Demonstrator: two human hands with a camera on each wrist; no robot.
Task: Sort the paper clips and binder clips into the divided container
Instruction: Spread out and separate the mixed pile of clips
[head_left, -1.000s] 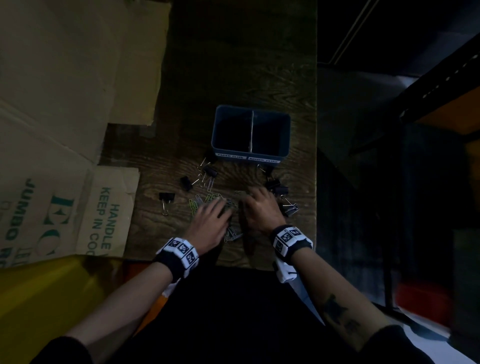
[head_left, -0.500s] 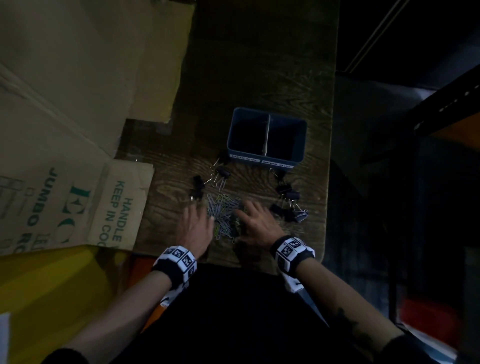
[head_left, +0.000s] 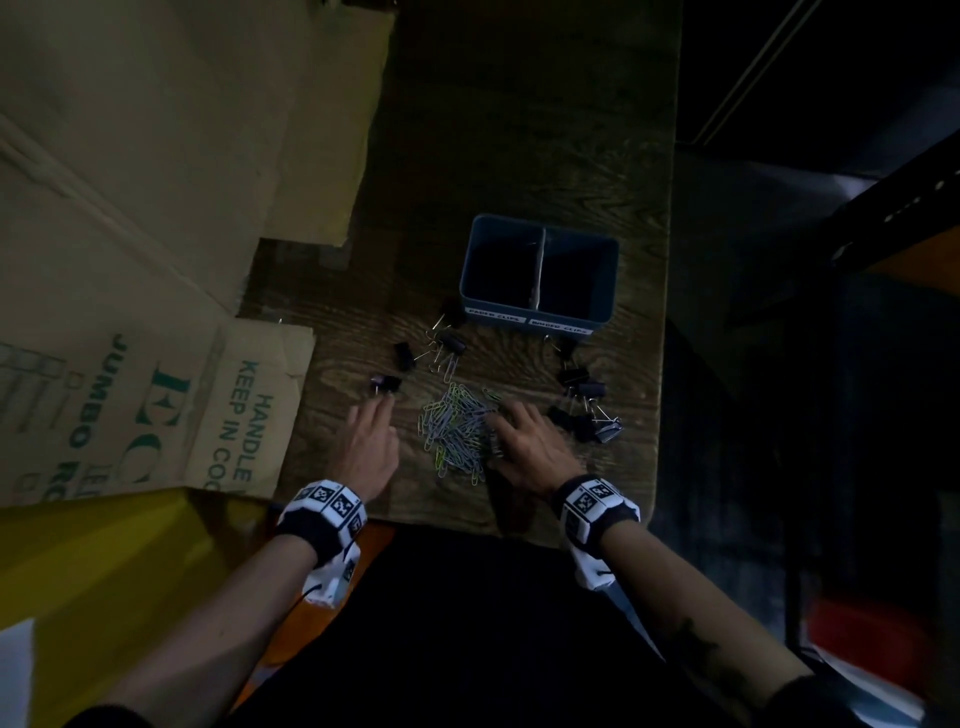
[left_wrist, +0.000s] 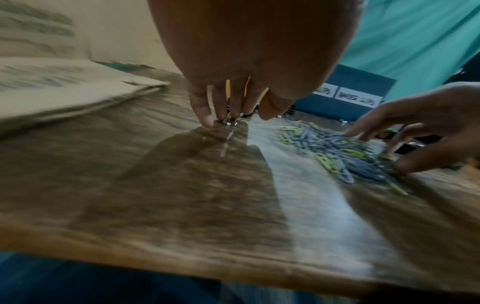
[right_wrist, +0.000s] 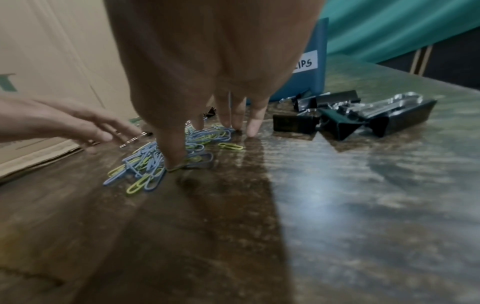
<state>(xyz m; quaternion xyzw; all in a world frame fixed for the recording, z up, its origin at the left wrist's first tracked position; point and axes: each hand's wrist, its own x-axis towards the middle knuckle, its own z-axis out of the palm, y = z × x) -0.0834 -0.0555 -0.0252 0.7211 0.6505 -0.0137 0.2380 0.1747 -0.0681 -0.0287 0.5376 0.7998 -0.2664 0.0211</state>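
Left of the paper clip pile (head_left: 457, 431): left hand (head_left: 366, 447), moved outward from the pile since a second earlier, fingers straight, tips touching one binder clip (head_left: 385, 384). On the pile's right edge: right hand (head_left: 530, 441), spread flat, raking clips together. Right of the pile: more binder clips (head_left: 584, 410). Beyond it: the divided container (head_left: 540, 312) — both halves looked empty, so sorting had barely begun.

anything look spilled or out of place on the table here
Nothing looks damaged, but nothing is sorted yet: the divided container appears empty, though its insides are dark. A loose pile of paper clips lies between the left hand and right hand, with binder clips scattered either side.
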